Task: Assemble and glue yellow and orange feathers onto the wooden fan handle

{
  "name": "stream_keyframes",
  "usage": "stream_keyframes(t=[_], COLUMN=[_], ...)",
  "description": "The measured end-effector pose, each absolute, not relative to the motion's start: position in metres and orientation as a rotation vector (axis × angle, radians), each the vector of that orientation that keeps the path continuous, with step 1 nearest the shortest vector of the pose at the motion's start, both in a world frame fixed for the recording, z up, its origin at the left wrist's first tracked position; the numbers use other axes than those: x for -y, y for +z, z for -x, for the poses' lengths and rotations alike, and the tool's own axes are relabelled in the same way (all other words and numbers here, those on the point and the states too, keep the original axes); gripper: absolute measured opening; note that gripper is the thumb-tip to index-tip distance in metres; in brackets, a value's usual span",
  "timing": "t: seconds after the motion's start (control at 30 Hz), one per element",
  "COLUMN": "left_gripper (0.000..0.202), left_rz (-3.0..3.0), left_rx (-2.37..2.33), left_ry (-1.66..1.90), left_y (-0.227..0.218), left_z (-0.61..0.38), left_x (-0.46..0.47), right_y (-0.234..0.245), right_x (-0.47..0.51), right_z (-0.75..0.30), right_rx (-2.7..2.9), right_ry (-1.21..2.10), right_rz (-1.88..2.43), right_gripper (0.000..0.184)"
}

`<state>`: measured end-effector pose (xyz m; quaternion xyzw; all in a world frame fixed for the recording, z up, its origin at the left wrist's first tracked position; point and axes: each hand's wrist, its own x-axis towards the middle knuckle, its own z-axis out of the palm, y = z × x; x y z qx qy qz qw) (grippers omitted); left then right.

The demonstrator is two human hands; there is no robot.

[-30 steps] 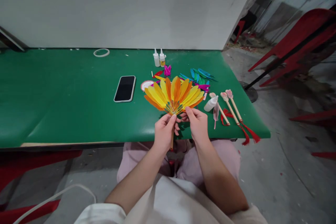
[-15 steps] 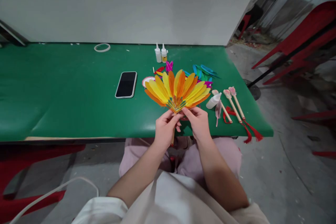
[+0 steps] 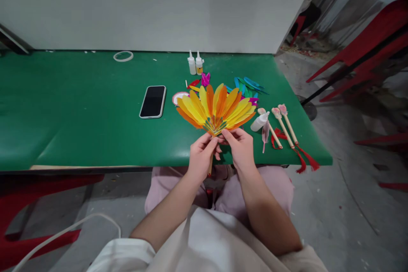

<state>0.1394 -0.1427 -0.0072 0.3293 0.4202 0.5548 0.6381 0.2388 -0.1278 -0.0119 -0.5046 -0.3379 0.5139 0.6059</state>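
A fan of yellow and orange feathers [image 3: 215,108] on a wooden stick is held up over the front edge of the green table [image 3: 79,106]. My left hand [image 3: 200,157] is closed round the stick just under the feathers. My right hand [image 3: 239,148] pinches the fan's base from the right side, thumb and forefinger on the lowest feathers. The stick's lower end shows below my left hand.
A black phone [image 3: 153,101] lies left of the fan. Two small glue bottles [image 3: 195,64] stand at the back, loose coloured feathers [image 3: 247,87] behind the fan. A white bottle [image 3: 259,122] and wooden sticks with red tassels [image 3: 287,129] lie to the right. Red chairs [image 3: 360,59] stand far right.
The fan and both hands have shifted slightly up and to the right in the view; the grip on the fan is the same.
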Motion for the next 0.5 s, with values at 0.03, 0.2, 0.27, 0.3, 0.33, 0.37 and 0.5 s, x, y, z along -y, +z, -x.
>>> stream_keyframes(t=[0.03, 0.2, 0.27, 0.3, 0.33, 0.37, 0.5], left_gripper=[0.018, 0.02, 0.025, 0.026, 0.027, 0.027, 0.023], left_rz=[-0.74, -0.65, -0.631, -0.63, -0.637, -0.655, -0.761], left_rx=[-0.93, -0.867, -0.861, -0.866, -0.879, -0.901, -1.008], left_ry=[1.261, 1.268, 1.275, 1.28, 1.286, 1.293, 1.293], left_y=[-0.0083, -0.0105, -0.0089, -0.0079, -0.0068, -0.0059, -0.0045], left_z=[-0.1389, -0.1365, -0.1366, -0.1369, -0.1375, -0.1383, -0.1415], left_x=[0.1429, 0.1431, 0.1431, 0.1432, 0.1433, 0.1433, 0.1432], right_y=[-0.0118, -0.0106, -0.0104, -0.0104, -0.0105, -0.0107, -0.0115], right_x=[0.1277, 0.1276, 0.1279, 0.128, 0.1282, 0.1283, 0.1282], right_z=[-0.2388, -0.2387, -0.2385, -0.2383, -0.2382, -0.238, -0.2372], right_rx=[0.779, 0.786, 0.791, 0.795, 0.798, 0.801, 0.805], right_ry=[1.185, 1.144, 1.135, 1.132, 1.132, 1.137, 1.17], right_rz=[1.168, 1.169, 1.173, 1.176, 1.179, 1.181, 1.185], right_gripper=[0.024, 0.024, 0.023, 0.023, 0.023, 0.023, 0.023])
